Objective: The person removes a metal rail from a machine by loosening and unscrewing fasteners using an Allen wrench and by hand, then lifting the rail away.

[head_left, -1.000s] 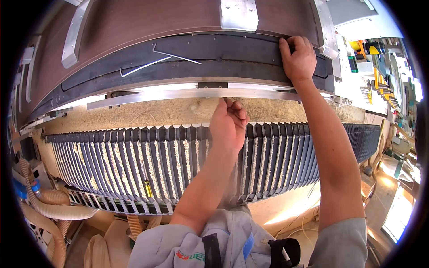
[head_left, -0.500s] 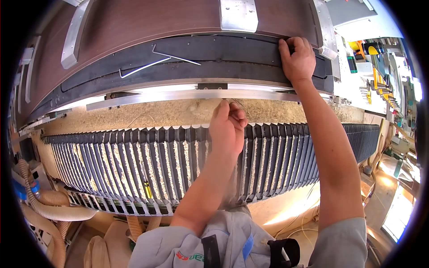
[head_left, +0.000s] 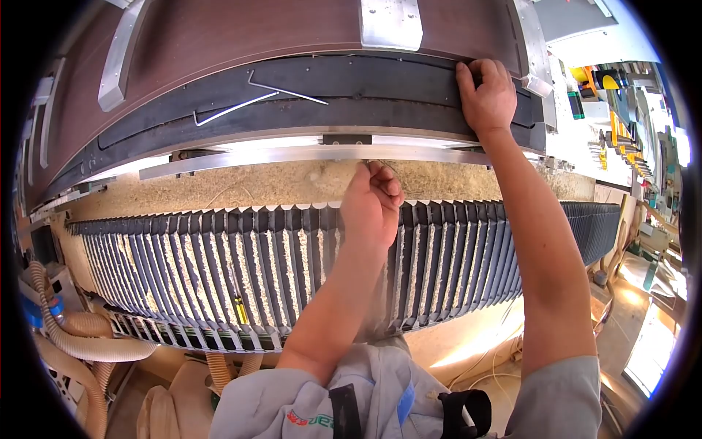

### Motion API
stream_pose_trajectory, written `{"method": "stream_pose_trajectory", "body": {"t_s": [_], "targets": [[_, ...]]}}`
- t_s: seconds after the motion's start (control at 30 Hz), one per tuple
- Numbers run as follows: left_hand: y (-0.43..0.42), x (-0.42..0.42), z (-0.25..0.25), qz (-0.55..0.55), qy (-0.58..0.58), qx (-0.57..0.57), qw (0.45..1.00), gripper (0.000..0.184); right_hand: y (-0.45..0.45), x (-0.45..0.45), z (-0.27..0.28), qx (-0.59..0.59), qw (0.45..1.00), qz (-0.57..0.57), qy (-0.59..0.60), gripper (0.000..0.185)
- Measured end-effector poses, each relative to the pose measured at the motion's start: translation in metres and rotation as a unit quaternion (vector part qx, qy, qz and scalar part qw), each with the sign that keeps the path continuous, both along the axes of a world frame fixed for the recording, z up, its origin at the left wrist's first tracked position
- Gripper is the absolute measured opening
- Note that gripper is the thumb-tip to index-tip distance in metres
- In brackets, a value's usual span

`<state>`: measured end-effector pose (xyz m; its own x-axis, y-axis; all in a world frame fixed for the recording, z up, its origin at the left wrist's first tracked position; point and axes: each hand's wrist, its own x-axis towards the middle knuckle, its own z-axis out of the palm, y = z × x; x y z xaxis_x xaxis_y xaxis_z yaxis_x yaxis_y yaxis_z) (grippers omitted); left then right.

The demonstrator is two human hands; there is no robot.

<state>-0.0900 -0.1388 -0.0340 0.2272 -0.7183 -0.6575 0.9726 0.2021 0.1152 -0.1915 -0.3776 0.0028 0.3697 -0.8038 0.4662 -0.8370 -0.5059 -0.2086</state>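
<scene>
My left hand (head_left: 373,203) is closed just under the long metal bar (head_left: 292,154), palm up with its fingers curled; whatever it pinches is too small to make out. On the right, my right hand (head_left: 490,95) rests with bent fingers on the far edge of the black strip (head_left: 395,80), at the border of the brown panel (head_left: 292,25), and no object shows in it. Two bent metal hex keys (head_left: 238,108) lie crossed on the black strip, left of both hands.
Below the bar runs a black pleated bellows cover (head_left: 292,256) with wood chips in its folds and a yellow-handled tool (head_left: 241,309) on it. Ribbed hoses (head_left: 95,345) lie at lower left. Orange clamps (head_left: 625,139) hang at the right. Metal brackets (head_left: 391,23) cross the brown panel.
My left hand has shifted and turned very slightly beneath the bar, its fingers still curled. My right hand stays in place on the black strip.
</scene>
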Motion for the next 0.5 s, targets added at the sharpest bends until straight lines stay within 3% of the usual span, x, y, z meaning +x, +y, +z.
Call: {"method": "stream_pose_trajectory", "body": {"t_s": [0.17,0.27,0.37,0.47,0.5], "targets": [[0.004,-0.001,0.004,-0.001,0.004,-0.001,1.0,0.031,0.0,-0.001,-0.001,-0.002,1.0,0.003,0.002,0.024],[0.023,-0.006,0.012,-0.006,-0.116,0.011,0.993,0.03,0.0,0.002,0.001,-0.002,1.0,0.003,0.001,0.023],[0.027,0.01,0.02,0.032,-0.199,-0.07,0.977,0.025,0.002,-0.001,0.0,-0.007,1.0,0.009,-0.004,0.023],[0.026,0.028,0.038,0.027,-0.259,-0.091,0.961,0.024,0.001,0.002,0.002,-0.003,1.0,0.002,-0.005,0.023],[0.025,0.032,0.044,0.026,-0.227,-0.101,0.968,0.023,0.001,0.001,0.001,0.0,1.0,0.001,-0.006,0.023]]}}
